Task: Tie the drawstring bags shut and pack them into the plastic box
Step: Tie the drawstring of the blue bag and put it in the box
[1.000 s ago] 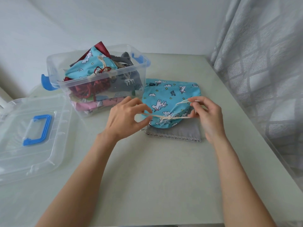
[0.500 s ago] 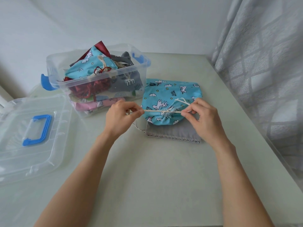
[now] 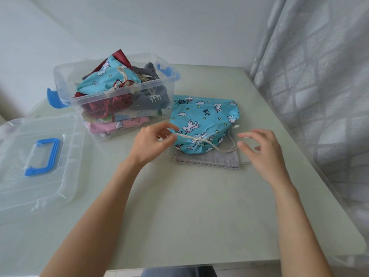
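A blue unicorn-print drawstring bag [image 3: 203, 120] lies on the table, its mouth cinched and knotted toward me, on top of a flat grey bag [image 3: 211, 159]. My left hand [image 3: 153, 141] pinches the left end of the white drawstring [image 3: 184, 135] just left of the knot. My right hand [image 3: 261, 150] hovers to the right of the bags with fingers spread, holding nothing; the cord's right loop lies loose beside it. The clear plastic box [image 3: 119, 92] with blue latches stands behind my left hand, filled with several tied bags.
The box's clear lid [image 3: 38, 162] with a blue handle lies flat at the left. A grey curtain [image 3: 319, 76] hangs along the table's right edge. A wall runs behind the table. The table's near edge is close to my body.
My right hand has let go of the drawstring and moved right, opening its fingers. The knot sits tight at the bag's mouth. My left hand still pinches the left cord end.
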A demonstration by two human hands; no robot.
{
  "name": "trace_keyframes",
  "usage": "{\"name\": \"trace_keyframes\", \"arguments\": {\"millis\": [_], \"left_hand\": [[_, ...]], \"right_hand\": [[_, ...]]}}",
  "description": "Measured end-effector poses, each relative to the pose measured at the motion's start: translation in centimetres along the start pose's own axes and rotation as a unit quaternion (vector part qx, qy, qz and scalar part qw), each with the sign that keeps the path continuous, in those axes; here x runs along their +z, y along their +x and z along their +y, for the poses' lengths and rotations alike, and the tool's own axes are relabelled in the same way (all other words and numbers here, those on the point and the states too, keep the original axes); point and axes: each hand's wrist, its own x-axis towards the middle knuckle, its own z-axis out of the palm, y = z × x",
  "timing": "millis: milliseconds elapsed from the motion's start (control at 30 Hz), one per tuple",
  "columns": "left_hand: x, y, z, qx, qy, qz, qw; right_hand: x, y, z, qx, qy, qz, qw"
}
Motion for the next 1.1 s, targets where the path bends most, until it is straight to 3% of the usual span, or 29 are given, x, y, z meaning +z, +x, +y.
{"name": "trace_keyframes", "arguments": {"millis": [133,267,467,600,700,767,833,1000,1100], "left_hand": [[0.3,-0.2,0.7,0.016,-0.023,-0.025,0.999],[0.7,-0.2,0.9,0.04,-0.009,-0.011,0.999],[1.0,-0.2,0.4,0.041,0.048,0.008,0.998],[1.6,-0.4,0.6,0.045,0.054,-0.005,0.997],[1.6,-0.5,0.8,0.046,0.036,-0.011,0.998],[1.4,-0.6,0.8,0.041,0.02,-0.021,0.999],[0.9,-0.4,0.7,0.035,0.005,-0.042,0.999],[-1.8,-0.1,0.7,-0.001,-0.003,-0.129,0.992],[-3.2,-0.6,1.4,0.001,-0.151,-0.139,0.979]], "right_hand": [[2.5,-0.9,-1.4,-0.077,-0.054,-0.056,0.994],[4.0,-0.9,-2.0,-0.059,-0.044,-0.116,0.991],[1.8,-2.0,-3.1,-0.065,0.042,-0.032,0.997],[0.8,-2.3,-5.2,-0.017,0.205,-0.066,0.976],[0.9,-1.5,-7.0,0.022,0.377,-0.132,0.917],[1.6,-0.6,-7.8,0.013,0.435,-0.171,0.884],[2.6,0.4,-8.1,0.008,0.418,-0.179,0.891],[4.8,2.1,-7.7,-0.004,0.27,-0.135,0.953],[5.4,2.3,-7.0,-0.039,0.188,-0.135,0.972]]}}
